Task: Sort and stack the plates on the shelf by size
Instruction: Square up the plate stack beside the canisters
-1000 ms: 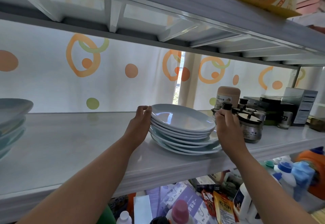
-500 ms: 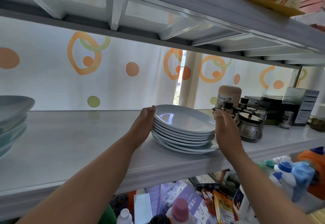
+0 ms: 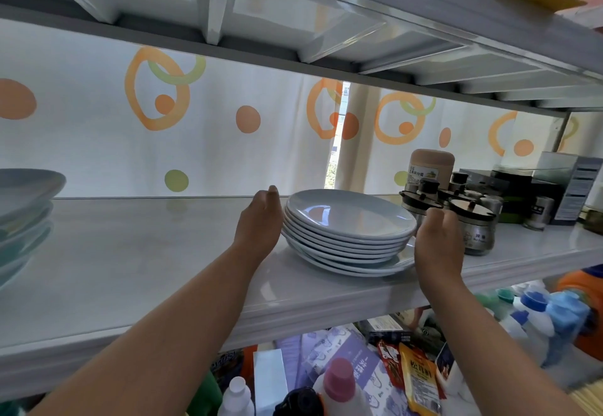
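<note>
Here, a stack of pale plates (image 3: 346,220) sits mid-shelf (image 3: 130,269), toward the near edge. The left hand (image 3: 259,223) lies flat against the stack's left side, fingers straight. The right hand (image 3: 437,242), fingers loosely extended, stands just beside its right side. Spice jars (image 3: 473,229) stand right, and a second pile of plates (image 3: 23,207) sits far left.

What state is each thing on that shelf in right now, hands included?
plate stack, upright on the shelf, wider plates at the bottom.
left hand, fingers straight, against the stack's left side.
right hand, fingers relaxed, at the stack's right side, gripping nothing.
second plate stack, at the left edge, untouched.
seasoning jars, lids on.
beige canister, lid on.
</note>
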